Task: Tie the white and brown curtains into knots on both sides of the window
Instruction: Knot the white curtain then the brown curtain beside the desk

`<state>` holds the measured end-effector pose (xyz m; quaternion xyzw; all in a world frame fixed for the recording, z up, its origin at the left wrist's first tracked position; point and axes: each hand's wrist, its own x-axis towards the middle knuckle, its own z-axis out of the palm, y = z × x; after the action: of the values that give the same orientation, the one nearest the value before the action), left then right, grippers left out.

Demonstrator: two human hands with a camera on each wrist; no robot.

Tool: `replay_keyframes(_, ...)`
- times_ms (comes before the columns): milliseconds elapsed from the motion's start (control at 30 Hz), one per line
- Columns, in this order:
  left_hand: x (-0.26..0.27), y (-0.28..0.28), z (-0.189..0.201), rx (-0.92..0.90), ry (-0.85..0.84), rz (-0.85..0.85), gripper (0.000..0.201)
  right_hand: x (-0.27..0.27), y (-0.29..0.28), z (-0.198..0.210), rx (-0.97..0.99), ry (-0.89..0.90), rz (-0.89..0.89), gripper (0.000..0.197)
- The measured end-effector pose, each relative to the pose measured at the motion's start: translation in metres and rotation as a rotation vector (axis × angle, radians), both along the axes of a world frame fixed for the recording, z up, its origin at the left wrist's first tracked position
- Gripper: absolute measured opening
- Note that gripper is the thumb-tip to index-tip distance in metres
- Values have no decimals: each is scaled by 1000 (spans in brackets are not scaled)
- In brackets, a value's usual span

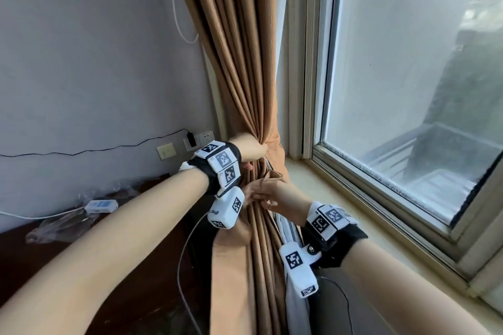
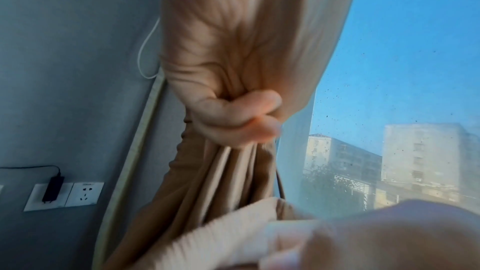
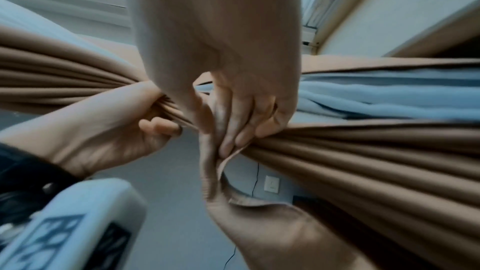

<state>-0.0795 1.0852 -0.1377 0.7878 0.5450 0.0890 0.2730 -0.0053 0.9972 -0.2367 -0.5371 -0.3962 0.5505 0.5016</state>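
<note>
The brown curtain (image 1: 239, 68) hangs gathered at the window's left side. My left hand (image 1: 254, 151) grips the bunched folds at sill height; in the left wrist view its fingers (image 2: 241, 114) wrap tight round the brown curtain (image 2: 228, 48). Just below, my right hand (image 1: 268, 194) pinches a loose edge of the brown cloth against the bundle, as the right wrist view shows with the right hand (image 3: 231, 141) beside the left hand (image 3: 155, 124). The white curtain (image 1: 292, 231) hangs behind the brown one, and its folds (image 3: 376, 93) lie under it, held by neither hand.
The window (image 1: 408, 76) and its pale sill (image 1: 326, 198) are to the right. Wall sockets (image 1: 202, 138) with a black charger (image 1: 191, 138) sit left of the curtain. A dark table (image 1: 81, 247) below holds plastic wrap and a white device (image 1: 100, 205). A white cable (image 1: 177, 13) runs down the wall.
</note>
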Motion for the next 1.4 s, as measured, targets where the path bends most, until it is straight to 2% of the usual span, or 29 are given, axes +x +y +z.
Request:
replay_keyframes(33, -3, 0, 1, -14, 6, -10, 30, -1, 3, 1, 39, 26, 54, 24)
replay_keyframes(100, -9, -1, 1, -68, -22, 8, 36, -2, 8, 5, 74, -61, 90, 29)
replay_keyframes(133, -11, -1, 0, -98, -64, 22, 37, -3, 9, 7, 69, -113, 87, 25)
replay_keyframes(200, -17, 1, -2, -106, -112, 38, 40, -4, 14, 4, 142, -342, 33, 16)
replay_keyframes(300, -25, 0, -6, -118, -147, 35, 36, -13, 16, -1, 301, -792, -119, 9)
replay_keyframes(400, -29, -1, -8, -98, -162, 13, 33, -27, 9, -1, 293, -1130, -370, 20)
replay_keyframes(467, -30, 0, -8, -90, -164, -1, 30, -29, 8, 2, 210, -1298, -486, 34)
replay_keyframes(533, -32, 1, -8, -78, -152, -22, 31, -25, 7, 1, 191, -1359, -578, 43)
replay_keyframes(600, -35, 4, -9, -54, -140, -45, 32, -18, 9, -6, 253, -1327, -701, 65)
replay_keyframes(667, -36, 7, -9, -24, -121, -79, 31, -8, 16, -9, 242, -1161, -699, 110)
replay_keyframes(700, -36, 7, -9, -5, -96, -95, 32, -1, 22, -8, 223, -1058, -637, 133)
replay_keyframes(733, -36, 7, -9, 14, -72, -107, 33, 5, 30, -3, 207, -977, -537, 148)
replay_keyframes(833, -34, 8, -7, 68, -16, -126, 35, 14, 62, 11, 216, -943, -221, 160)
replay_keyframes(933, -33, 14, -7, 71, -23, -111, 34, 11, 82, 19, 333, -802, -202, 151)
replay_keyframes(1067, -33, 22, -8, 67, -60, -101, 25, 10, 89, 16, 431, -782, -274, 107)
replay_keyframes(1133, -29, 26, -13, 47, -131, -102, 39, 11, 91, 15, 492, -748, -339, 79)
replay_keyframes(1200, -26, 31, -14, 47, -148, -105, 56, 15, 95, 15, 510, -706, -362, 61)
replay_keyframes(1333, -26, 40, -9, 165, 79, -243, 73, 33, 102, 15, 511, -728, -345, 54)
replay_keyframes(1400, -29, 41, -8, 218, 36, -305, 64, 40, 101, 16, 499, -697, -367, 54)
